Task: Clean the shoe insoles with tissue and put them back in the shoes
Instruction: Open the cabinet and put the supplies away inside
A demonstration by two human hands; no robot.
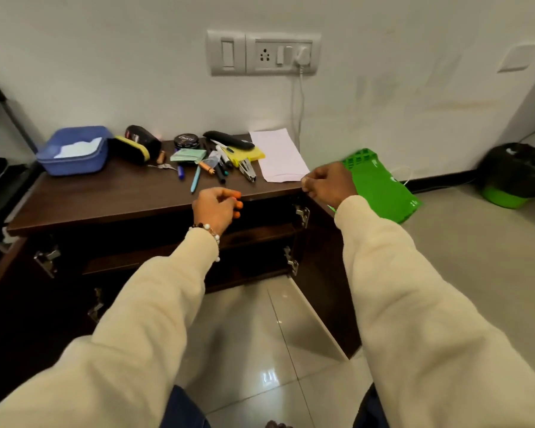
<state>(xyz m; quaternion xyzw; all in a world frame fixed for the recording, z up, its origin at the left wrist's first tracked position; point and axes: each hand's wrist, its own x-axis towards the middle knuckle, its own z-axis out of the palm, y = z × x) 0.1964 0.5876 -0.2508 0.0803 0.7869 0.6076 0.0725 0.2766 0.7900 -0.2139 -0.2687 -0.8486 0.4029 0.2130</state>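
Left hand hovering at near edge of tabletop, fingers loosely curled, nothing in it as far as I can see. Right hand up at right corner, fingers curled, maybe pinching something tiny, can't tell.

Tissue looks like white stuff in blue tub, far left on tabletop, so up and left of left hand. Left hand clearly nearer, right well apart.

Shoes, insoles: not visible. Cabinet below is open, dark inside. Guessing they're in there.
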